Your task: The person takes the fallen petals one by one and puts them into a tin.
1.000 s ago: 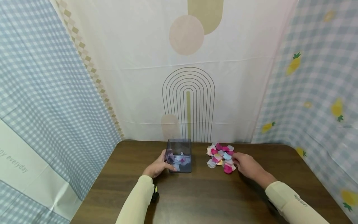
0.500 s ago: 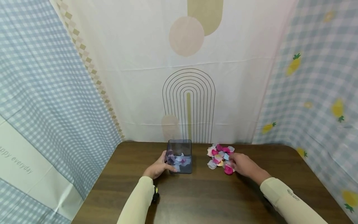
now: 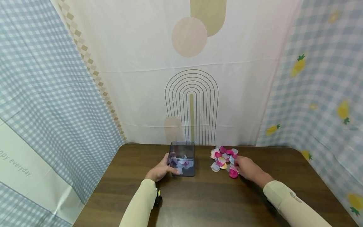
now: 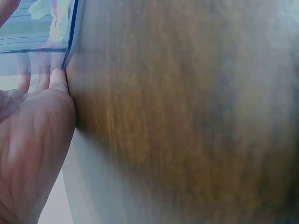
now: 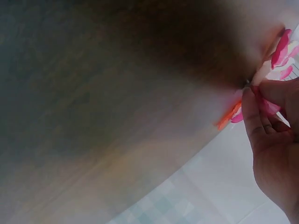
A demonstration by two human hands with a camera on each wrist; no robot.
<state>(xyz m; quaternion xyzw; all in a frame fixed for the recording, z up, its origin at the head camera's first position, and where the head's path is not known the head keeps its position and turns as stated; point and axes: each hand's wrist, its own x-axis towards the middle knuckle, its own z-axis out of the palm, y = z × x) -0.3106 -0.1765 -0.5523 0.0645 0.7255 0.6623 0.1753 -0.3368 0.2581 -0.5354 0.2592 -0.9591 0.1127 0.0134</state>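
My left hand (image 3: pixel 159 171) holds a clear, bluish plastic box (image 3: pixel 182 150) by its left side, thumb near the front corner. In the left wrist view the fingers (image 4: pixel 43 77) reach along the box wall. Pale and purplish flower petals (image 3: pixel 183 163) lie inside the box. To its right, a loose pile of artificial petals (image 3: pixel 221 155) in pink, white, blue and yellow rests on the table. My right hand (image 3: pixel 249 167) is at the pile's right edge. The right wrist view shows its thumb and fingers pinching a pink petal (image 5: pixel 268 106), with other petals behind.
The brown wooden table (image 3: pixel 204 201) runs back to a white patterned cloth (image 3: pixel 241 94). Checked cloths hang on both sides, the right-hand checked cloth (image 3: pixel 320 104) printed with pineapples. A small dark object (image 3: pixel 157 199) sits by the left wrist.
My right hand has moved slightly left and in at the pile's edge, its fingers now closer to the pink petals, which have shifted a little. The left hand and box have stayed in place.
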